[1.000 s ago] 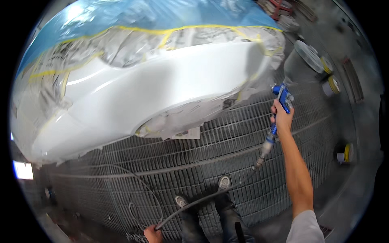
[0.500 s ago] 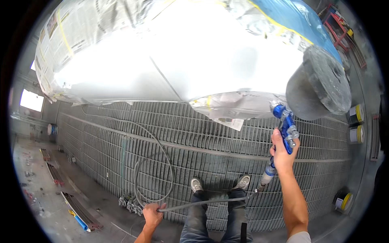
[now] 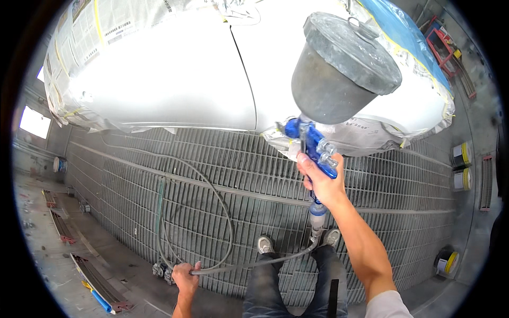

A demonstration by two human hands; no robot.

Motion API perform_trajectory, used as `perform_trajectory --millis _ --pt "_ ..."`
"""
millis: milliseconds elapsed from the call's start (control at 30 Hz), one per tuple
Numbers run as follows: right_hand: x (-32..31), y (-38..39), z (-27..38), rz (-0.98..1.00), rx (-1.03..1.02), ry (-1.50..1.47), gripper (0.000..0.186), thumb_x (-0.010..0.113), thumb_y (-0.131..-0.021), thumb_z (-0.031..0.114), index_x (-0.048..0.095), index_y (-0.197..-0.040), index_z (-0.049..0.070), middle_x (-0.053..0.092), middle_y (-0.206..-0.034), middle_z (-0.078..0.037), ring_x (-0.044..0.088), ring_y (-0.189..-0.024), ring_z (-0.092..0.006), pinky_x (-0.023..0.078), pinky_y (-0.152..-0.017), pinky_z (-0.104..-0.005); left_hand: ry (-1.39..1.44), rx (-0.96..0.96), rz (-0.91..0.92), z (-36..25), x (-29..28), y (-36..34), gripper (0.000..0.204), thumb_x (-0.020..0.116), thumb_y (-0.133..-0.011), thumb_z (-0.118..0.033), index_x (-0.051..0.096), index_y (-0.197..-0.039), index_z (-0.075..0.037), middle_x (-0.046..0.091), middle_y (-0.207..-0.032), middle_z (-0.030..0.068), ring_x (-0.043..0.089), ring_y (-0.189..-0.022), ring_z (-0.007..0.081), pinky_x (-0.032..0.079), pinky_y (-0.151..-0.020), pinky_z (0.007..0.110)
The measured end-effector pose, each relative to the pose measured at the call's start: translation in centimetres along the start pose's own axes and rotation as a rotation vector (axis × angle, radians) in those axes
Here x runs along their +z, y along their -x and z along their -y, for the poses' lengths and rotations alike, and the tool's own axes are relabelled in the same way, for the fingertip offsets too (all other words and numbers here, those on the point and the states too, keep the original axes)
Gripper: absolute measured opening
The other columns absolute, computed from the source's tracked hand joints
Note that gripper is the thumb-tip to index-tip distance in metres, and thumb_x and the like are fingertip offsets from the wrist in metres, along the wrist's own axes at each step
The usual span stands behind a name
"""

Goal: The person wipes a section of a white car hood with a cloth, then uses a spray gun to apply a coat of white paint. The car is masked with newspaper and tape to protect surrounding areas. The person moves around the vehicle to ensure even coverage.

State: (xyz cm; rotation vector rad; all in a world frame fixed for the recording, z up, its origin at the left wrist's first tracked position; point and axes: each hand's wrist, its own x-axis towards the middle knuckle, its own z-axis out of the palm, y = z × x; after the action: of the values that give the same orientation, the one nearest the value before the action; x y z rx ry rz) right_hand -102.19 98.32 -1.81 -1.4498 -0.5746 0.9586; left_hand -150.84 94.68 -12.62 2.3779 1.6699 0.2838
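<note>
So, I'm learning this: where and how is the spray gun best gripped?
The spray gun is probably best held by its handle, coming from below, as the right hand does: it extends down and away from the bulky cup.

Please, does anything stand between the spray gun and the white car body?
Nothing visible stands between the blue spray gun, gripped in the right hand, and the white car body. The gun's lidded gray cup hides part of that body from view.

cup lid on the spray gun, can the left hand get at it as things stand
Probably not: the left hand grips the hose, and the lid sits well beyond the right hand.
</note>
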Motion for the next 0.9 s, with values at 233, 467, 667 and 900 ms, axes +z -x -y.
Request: perform_trajectory --millis 233,467,667,900 --pt "-8.4 2.5 -1.9 -0.318 -0.035 -0.047 0.021 0.070 -0.090 0.020 0.062 -0.090 0.000 0.057 -0.068 -0.003 0.050 -0.052 -0.0083 0.039 -0.041 -0.0232 0.066 0.140 -0.014 -2.9 5.6 -2.9 0.046 0.078 -0.078 -0.027 0.048 -0.053 -0.004 0.049 -0.055 0.0155 0.050 -0.056 0.0390 0.035 -0.056 0.046" --pt "-22.2 4.7 -6.0 -0.516 -0.187 -0.107 0.020 0.067 -0.090 0.017 0.060 -0.097 -0.001 0.055 -0.068 -0.005 0.046 -0.045 -0.0081 0.038 -0.040 -0.0225 0.103 0.235 0.134 -8.2 15.7 -6.0 0.048 0.079 -0.077 -0.028 0.045 -0.053 -0.002 0.043 -0.052 0.0174 0.045 -0.051 0.0395 0.031 -0.050 0.048" --pt "-32.3 3.9 -11.3 -0.744 -0.454 -0.130 0.018 0.060 -0.094 0.019 0.062 -0.086 0.003 0.055 -0.068 -0.003 0.048 -0.050 -0.0081 0.039 -0.040 -0.0214 0.055 0.313 0.108 -11.8 23.1 -8.5 0.049 0.075 -0.080 -0.029 0.043 -0.053 -0.004 0.041 -0.049 0.0163 0.043 -0.049 0.0391 0.031 -0.049 0.047" --pt "-35.0 0.6 -19.7 -1.161 -0.610 -0.212 0.012 0.062 -0.093 0.014 0.057 -0.091 0.003 0.056 -0.069 -0.001 0.052 -0.053 -0.0092 0.041 -0.040 -0.0240 0.020 0.290 -0.104 -11.5 29.3 -11.4 0.048 0.078 -0.079 -0.027 0.047 -0.053 -0.001 0.044 -0.051 0.0184 0.046 -0.047 0.0387 0.033 -0.047 0.046"
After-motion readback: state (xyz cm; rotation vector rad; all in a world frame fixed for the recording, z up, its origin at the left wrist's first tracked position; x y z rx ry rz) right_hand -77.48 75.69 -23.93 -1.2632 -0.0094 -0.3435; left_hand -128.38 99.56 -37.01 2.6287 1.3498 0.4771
